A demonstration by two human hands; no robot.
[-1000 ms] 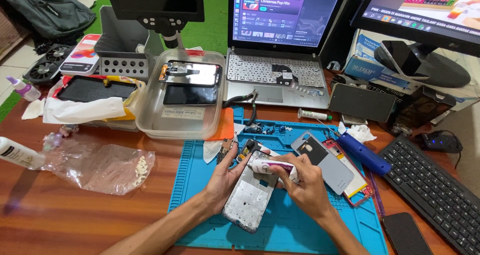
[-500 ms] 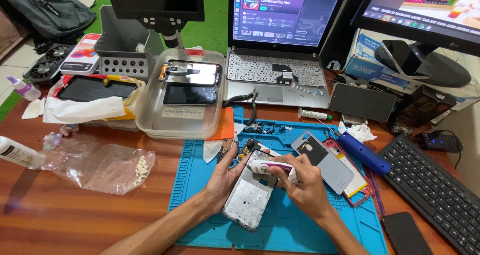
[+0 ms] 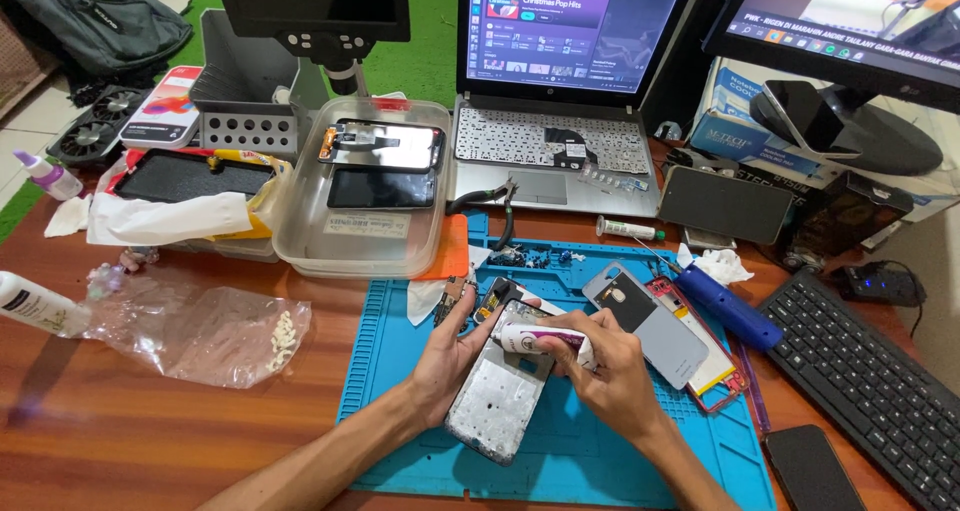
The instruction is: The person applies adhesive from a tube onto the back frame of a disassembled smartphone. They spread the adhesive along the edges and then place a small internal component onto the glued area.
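Observation:
An opened phone frame [image 3: 499, 396], silver inside, lies tilted on the blue work mat [image 3: 590, 451]. My left hand [image 3: 445, 356] grips its left edge and steadies it. My right hand [image 3: 610, 371] is closed around a small white tube with a purple band [image 3: 535, 339], its tip over the upper part of the frame. A grey phone back cover [image 3: 650, 321] lies just right of my right hand, on top of a red phone frame [image 3: 715, 376].
A clear plastic tub [image 3: 365, 196] holds phone screens behind the mat. A laptop [image 3: 565, 71], pliers [image 3: 490, 206], blue tool [image 3: 730, 306], keyboard [image 3: 870, 381], dark phone [image 3: 815, 466], plastic bag [image 3: 200, 331] and white bottle [image 3: 35, 306] surround the mat.

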